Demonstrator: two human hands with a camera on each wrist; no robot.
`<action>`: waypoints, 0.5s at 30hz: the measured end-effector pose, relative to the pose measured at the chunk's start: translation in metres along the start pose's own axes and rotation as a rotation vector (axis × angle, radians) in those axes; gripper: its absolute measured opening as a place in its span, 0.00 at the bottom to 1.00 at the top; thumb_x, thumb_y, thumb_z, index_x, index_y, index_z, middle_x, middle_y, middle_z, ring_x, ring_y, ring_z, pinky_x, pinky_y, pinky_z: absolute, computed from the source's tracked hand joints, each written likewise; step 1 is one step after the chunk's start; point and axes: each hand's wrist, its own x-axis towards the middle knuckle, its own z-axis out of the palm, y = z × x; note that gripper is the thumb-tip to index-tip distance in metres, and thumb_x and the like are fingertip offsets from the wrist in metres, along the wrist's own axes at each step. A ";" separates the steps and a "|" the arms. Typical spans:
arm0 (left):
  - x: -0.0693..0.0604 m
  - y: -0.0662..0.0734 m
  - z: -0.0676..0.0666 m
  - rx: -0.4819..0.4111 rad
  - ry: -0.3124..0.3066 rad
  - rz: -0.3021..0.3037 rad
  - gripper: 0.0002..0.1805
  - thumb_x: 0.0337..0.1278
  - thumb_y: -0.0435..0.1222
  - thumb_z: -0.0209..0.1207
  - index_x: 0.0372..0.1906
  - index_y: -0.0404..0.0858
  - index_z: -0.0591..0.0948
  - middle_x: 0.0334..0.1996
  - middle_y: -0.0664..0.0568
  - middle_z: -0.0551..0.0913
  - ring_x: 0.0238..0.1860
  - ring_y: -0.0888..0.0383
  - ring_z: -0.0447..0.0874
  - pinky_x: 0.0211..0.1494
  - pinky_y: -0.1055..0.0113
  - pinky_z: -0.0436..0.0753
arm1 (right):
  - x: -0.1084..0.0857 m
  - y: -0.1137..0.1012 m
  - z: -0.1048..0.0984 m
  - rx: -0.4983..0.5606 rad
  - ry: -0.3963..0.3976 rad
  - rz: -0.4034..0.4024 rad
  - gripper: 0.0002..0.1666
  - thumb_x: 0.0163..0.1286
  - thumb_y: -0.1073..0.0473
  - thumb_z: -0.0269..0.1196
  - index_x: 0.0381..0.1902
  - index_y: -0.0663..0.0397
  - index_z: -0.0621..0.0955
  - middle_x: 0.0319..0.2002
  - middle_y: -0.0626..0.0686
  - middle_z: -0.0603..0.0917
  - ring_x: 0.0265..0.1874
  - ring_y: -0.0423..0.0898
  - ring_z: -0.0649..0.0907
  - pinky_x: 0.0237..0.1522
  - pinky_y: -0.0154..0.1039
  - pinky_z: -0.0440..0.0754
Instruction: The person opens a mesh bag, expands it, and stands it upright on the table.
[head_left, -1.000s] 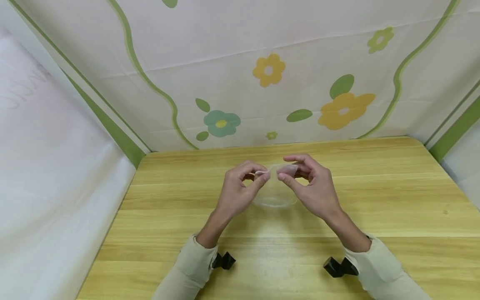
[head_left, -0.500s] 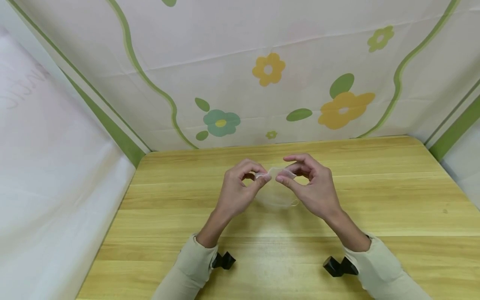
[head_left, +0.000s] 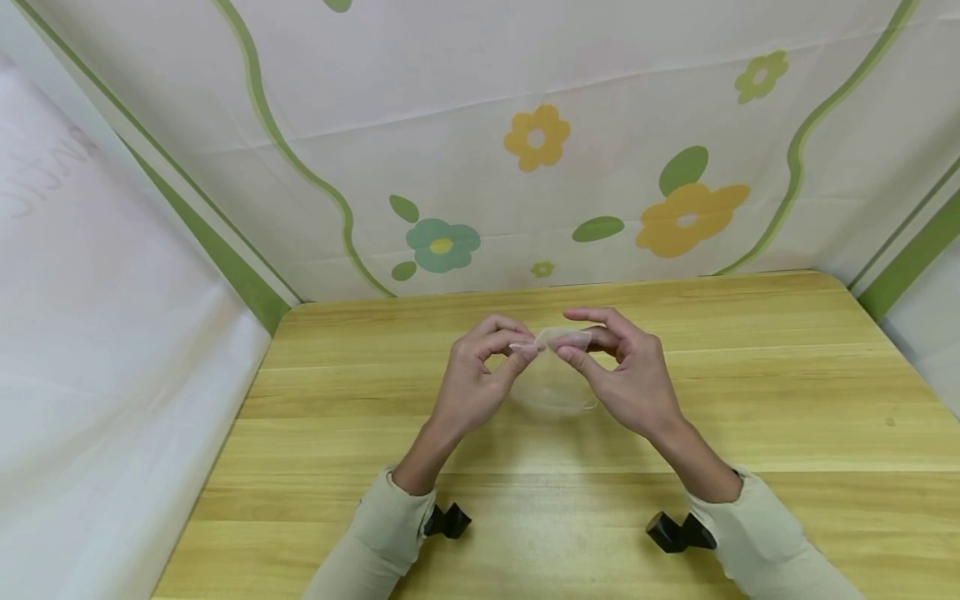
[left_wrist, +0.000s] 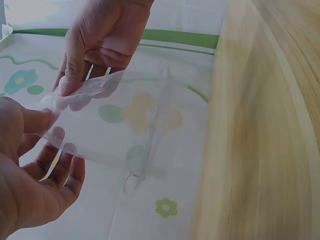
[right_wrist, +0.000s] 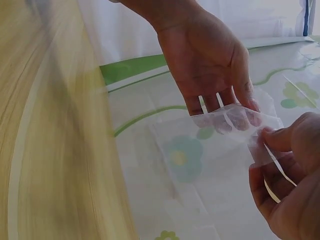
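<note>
A sheer, whitish see-through mesh pouch (head_left: pixel 551 382) hangs between both hands, above the table. My left hand (head_left: pixel 480 379) pinches its upper left edge between thumb and fingers. At the upper right edge my right hand (head_left: pixel 633 375) grips it with thumb and fingers, the index finger raised off it. In the left wrist view the pouch (left_wrist: pixel 115 125) spreads out from the fingertips, and a thin string loop (left_wrist: pixel 131 183) shows at its far corner. Fingers show through the fine mesh in the right wrist view, where the pouch (right_wrist: pixel 225 145) is gathered at the held edge.
The wooden table (head_left: pixel 787 400) spreads beneath both arms. Behind it rises a white cloth with printed flowers (head_left: pixel 536 137), and a white cloth (head_left: pixel 112 375) hangs at the left. Black mounts (head_left: pixel 448 522) sit at the sleeve cuffs.
The fingertips shift slightly along the pouch's upper edge, and its fabric bunches differently between them. The lower end of the pouch sways a little. Both arms stay in place.
</note>
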 end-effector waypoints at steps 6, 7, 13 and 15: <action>0.000 0.000 0.002 -0.017 0.012 -0.007 0.02 0.67 0.29 0.70 0.40 0.33 0.91 0.42 0.46 0.88 0.43 0.55 0.86 0.48 0.66 0.89 | -0.001 0.000 0.002 -0.001 0.027 -0.012 0.27 0.62 0.76 0.75 0.59 0.62 0.84 0.38 0.58 0.94 0.41 0.34 0.90 0.47 0.27 0.86; 0.000 0.000 0.002 -0.020 0.015 -0.008 0.02 0.67 0.30 0.71 0.39 0.33 0.91 0.42 0.46 0.88 0.43 0.56 0.86 0.47 0.66 0.89 | -0.001 0.000 0.002 -0.002 0.034 -0.013 0.27 0.62 0.77 0.75 0.58 0.62 0.84 0.38 0.58 0.94 0.40 0.34 0.90 0.47 0.27 0.86; -0.001 0.001 0.003 -0.020 0.011 -0.018 0.04 0.68 0.31 0.71 0.39 0.33 0.90 0.41 0.46 0.88 0.43 0.56 0.85 0.46 0.62 0.90 | -0.001 0.001 0.003 -0.013 0.053 -0.010 0.27 0.59 0.76 0.77 0.57 0.62 0.84 0.36 0.58 0.93 0.37 0.35 0.89 0.47 0.26 0.86; -0.001 0.001 0.003 -0.018 0.007 -0.023 0.03 0.68 0.31 0.71 0.39 0.34 0.90 0.41 0.46 0.88 0.43 0.57 0.85 0.46 0.63 0.89 | -0.001 0.001 0.003 -0.019 0.050 -0.013 0.27 0.60 0.76 0.77 0.57 0.62 0.84 0.36 0.58 0.93 0.37 0.35 0.89 0.46 0.26 0.86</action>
